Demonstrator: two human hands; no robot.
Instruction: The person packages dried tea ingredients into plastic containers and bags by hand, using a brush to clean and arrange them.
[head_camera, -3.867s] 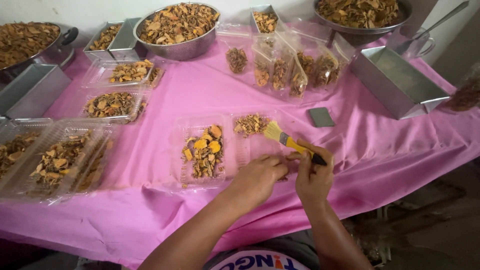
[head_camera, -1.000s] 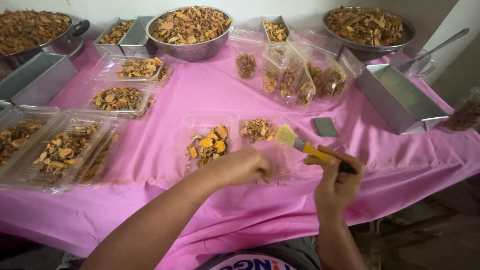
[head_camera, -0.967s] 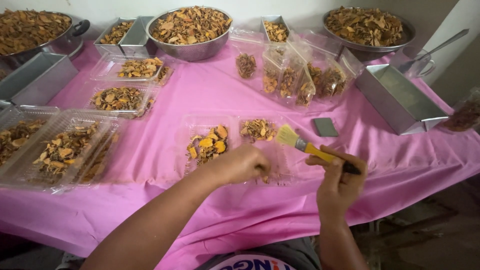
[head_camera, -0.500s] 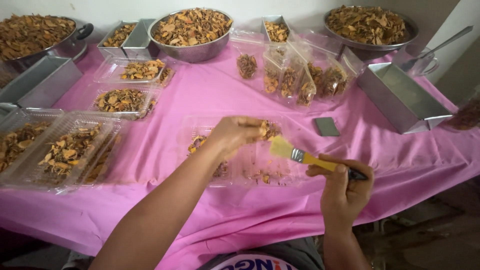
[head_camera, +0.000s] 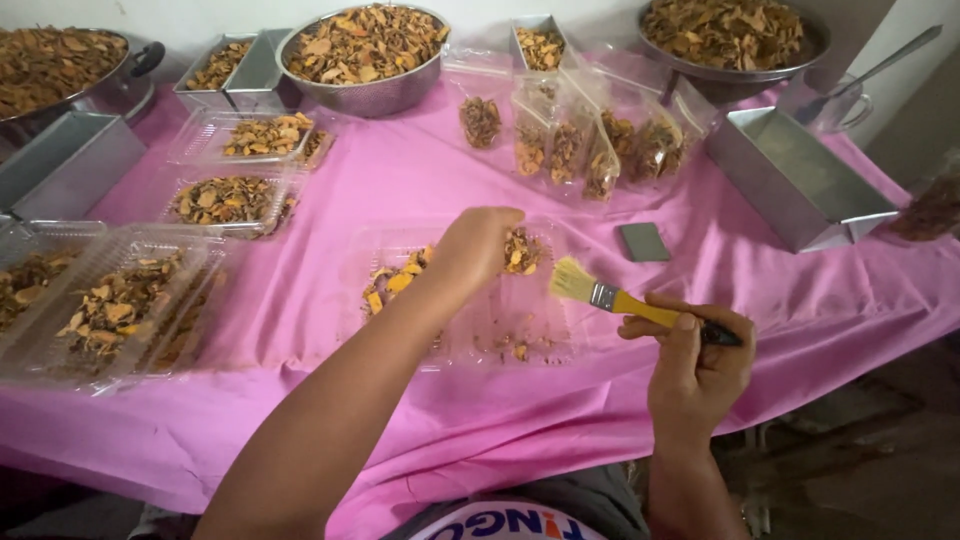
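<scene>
Left hand (head_camera: 478, 250), at centre frame, curled loosely with its fingers bent down over the far compartment of a clear clamshell tray (head_camera: 470, 300); whether it pinches any pieces cannot be told. Dried orange-brown slices (head_camera: 395, 283) lie in the tray's left part, a smaller heap (head_camera: 522, 250) just right of the knuckles, and a few crumbs (head_camera: 515, 350) sit in the near, almost bare compartment. Right hand (head_camera: 695, 365), at lower right, closed around the dark grip of a yellow-handled brush (head_camera: 630, 303), bristles pointing left and held just above the tray's right edge. The tray rests on a pink-covered bench (head_camera: 400, 190). Outward, a small dark grey pad (head_camera: 642, 241) lies right of the tray, filled clear bags (head_camera: 590, 150) stand beyond it, an empty metal loaf tin (head_camera: 800, 175) sits at upper right, and more filled clear trays (head_camera: 120, 305) at the left. Steel bowls (head_camera: 365, 50) of the same slices line the top edge. Done well, brushing would likely want the tray steadied and short, light strokes, so crumbs gather rather than scatter.
</scene>
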